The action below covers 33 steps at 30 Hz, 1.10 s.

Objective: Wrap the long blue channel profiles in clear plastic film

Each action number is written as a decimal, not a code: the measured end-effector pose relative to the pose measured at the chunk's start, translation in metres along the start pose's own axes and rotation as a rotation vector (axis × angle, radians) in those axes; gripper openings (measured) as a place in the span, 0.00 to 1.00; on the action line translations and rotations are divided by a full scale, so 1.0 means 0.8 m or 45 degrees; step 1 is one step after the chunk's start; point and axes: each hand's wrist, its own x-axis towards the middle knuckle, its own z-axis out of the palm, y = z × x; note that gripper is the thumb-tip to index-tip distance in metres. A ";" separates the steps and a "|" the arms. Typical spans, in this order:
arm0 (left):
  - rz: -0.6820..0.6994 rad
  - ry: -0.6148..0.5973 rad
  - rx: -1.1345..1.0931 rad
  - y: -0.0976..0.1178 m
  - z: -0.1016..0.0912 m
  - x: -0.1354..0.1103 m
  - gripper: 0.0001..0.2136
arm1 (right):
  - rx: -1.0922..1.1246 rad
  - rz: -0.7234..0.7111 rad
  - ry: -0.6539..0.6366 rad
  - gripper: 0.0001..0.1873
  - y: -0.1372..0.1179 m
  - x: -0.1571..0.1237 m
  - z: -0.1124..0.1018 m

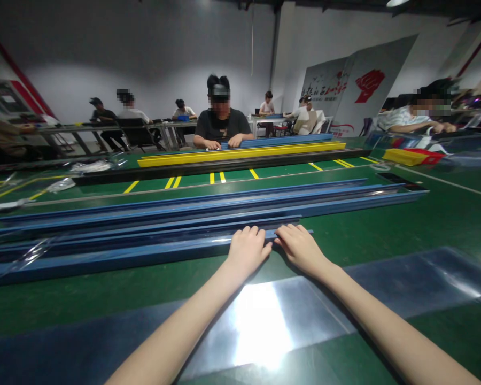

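A long blue channel strip (124, 256) lies nearest to me, its right end between and under my hands. My left hand (247, 250) is closed over its near wall, fingers curled across the top, thumb pointing right. Just to the right, my right hand (300, 247) is closed at the strip's end, its fingertips on the rim. What lies under the fingers is hidden. Behind this strip, more blue channel strips (344, 201) lie side by side. Crumpled clear film (32, 255) rests across the strips at the left.
A clear plastic sheet (417, 280) covers part of the green table (457, 224) before me. A dark flat device (401, 181) lies beyond the strips. Farther back are a yellow strip (240, 155), a black strip (224, 167), a yellow tray (404, 156) and a seated person (223, 125).
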 end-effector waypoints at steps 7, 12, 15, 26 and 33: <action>0.069 -0.164 0.010 -0.010 -0.018 0.001 0.09 | 0.027 -0.022 0.020 0.13 0.004 0.000 0.001; 0.039 -0.301 0.021 -0.029 -0.035 -0.002 0.10 | 0.037 -0.010 0.028 0.13 0.004 0.000 0.001; 0.033 -0.361 0.012 -0.044 -0.042 -0.006 0.09 | 0.043 -0.011 0.034 0.14 0.005 0.000 0.001; -0.026 -0.149 0.103 -0.074 -0.029 -0.036 0.12 | 0.050 -0.022 0.037 0.14 0.010 -0.001 0.003; 0.011 0.077 0.138 -0.088 -0.007 -0.051 0.15 | 0.076 -0.006 0.047 0.14 0.013 -0.001 0.005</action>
